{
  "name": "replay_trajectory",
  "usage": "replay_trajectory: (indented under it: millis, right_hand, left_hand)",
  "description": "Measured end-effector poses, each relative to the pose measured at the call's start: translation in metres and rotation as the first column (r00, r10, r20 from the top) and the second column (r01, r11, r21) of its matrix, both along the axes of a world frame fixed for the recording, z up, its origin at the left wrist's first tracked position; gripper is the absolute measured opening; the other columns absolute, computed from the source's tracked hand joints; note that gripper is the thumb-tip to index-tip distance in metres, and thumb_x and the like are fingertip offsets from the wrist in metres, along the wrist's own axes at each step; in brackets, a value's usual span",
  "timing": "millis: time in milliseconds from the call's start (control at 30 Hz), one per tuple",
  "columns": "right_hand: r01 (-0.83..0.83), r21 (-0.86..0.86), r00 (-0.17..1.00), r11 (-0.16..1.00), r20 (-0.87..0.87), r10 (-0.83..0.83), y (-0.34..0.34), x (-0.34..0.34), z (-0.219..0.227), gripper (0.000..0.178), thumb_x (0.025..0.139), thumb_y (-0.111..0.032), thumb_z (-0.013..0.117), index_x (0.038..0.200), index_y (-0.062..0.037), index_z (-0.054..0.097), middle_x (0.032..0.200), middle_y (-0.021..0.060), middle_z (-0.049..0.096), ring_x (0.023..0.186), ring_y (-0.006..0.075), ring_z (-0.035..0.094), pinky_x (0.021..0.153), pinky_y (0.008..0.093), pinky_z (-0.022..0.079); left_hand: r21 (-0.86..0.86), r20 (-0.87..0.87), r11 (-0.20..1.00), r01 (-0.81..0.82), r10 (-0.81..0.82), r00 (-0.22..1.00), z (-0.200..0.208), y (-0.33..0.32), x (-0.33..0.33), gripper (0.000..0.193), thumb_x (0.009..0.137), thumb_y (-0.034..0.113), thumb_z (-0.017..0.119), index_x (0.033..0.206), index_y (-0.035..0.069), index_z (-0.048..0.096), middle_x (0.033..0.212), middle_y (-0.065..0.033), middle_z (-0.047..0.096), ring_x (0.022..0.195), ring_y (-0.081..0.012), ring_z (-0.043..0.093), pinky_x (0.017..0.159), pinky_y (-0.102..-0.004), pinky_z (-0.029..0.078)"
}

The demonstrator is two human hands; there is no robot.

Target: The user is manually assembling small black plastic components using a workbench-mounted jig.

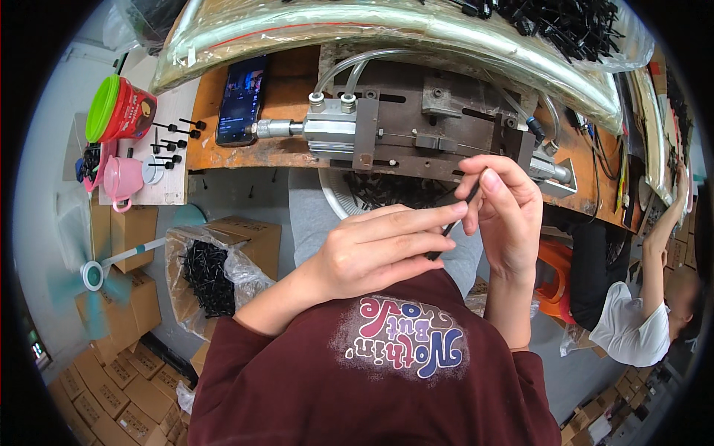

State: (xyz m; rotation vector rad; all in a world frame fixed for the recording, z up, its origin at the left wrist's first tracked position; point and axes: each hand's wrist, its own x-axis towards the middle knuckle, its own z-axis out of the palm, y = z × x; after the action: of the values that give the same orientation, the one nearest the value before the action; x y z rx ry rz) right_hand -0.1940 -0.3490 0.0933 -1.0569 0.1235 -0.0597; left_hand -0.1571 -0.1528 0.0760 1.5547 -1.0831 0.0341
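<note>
Centre frame | left hand [379,249] and right hand [506,215] both pinch one thin black pin [455,221] | above basket [338,195] of pins | advice: keep fingertips near its ends, pin straight.

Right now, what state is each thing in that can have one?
Left hand: closed on a thin black part.
Right hand: pinching the same part's upper end.
Phone: screen lit, lying flat.
Red jar: green lid on, tipped on its side.
Pink cup: lying on its side.
Carton: open, bag of black parts inside.
</note>
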Motion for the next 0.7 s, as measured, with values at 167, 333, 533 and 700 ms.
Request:
replay_trajectory:
  millis: [167,333,533,700]
  right_hand:
    - [0.146,-0.187,0.989,0.971,0.029,-0.143,0.003,-0.002,0.001,0.019,0.100,-0.012,0.062,0.102,0.0065,0.067,0.079,0.0146,0.070,0.053,0.0136,0.063,0.054,0.0255,0.051]
    - [0.234,-0.158,0.972,0.959,0.011,-0.236,-0.007,-0.001,-0.001,0.024,0.102,-0.017,0.060,0.095,0.0055,0.064,0.078,0.0189,0.071,0.051,0.0172,0.065,0.053,0.0256,0.052]
    - [0.136,-0.035,0.990,0.990,-0.018,-0.137,0.007,-0.008,0.001,0.025,0.104,-0.018,0.056,0.096,0.0045,0.061,0.078,0.0219,0.070,0.051,0.0181,0.066,0.051,0.0264,0.052]
    - [0.135,-0.022,0.991,0.991,-0.010,-0.136,0.008,-0.007,0.002,0.024,0.104,-0.017,0.055,0.096,0.0046,0.061,0.078,0.0220,0.070,0.051,0.0184,0.066,0.053,0.0270,0.053]
  left_hand:
    - [0.011,0.043,0.999,-0.039,0.038,0.998,0.006,0.003,0.000,0.029,0.071,0.001,0.083,0.098,-0.002,0.075,0.120,-0.0201,0.070,0.090,-0.0258,0.074,0.076,-0.0328,0.059]
    - [0.001,0.047,1.000,-0.009,0.009,0.999,0.007,0.008,-0.005,0.028,0.071,0.000,0.082,0.098,-0.003,0.074,0.117,-0.0212,0.071,0.087,-0.0265,0.074,0.072,-0.0321,0.060]
    - [0.016,0.045,1.000,0.004,-0.005,0.999,0.008,0.005,-0.004,0.029,0.069,-0.001,0.081,0.096,-0.004,0.074,0.116,-0.0209,0.071,0.087,-0.0268,0.074,0.072,-0.0323,0.060]
    - [0.020,0.075,1.000,-0.012,0.010,0.997,0.008,0.006,-0.004,0.028,0.068,-0.001,0.081,0.095,-0.005,0.074,0.116,-0.0214,0.071,0.087,-0.0270,0.074,0.071,-0.0323,0.060]
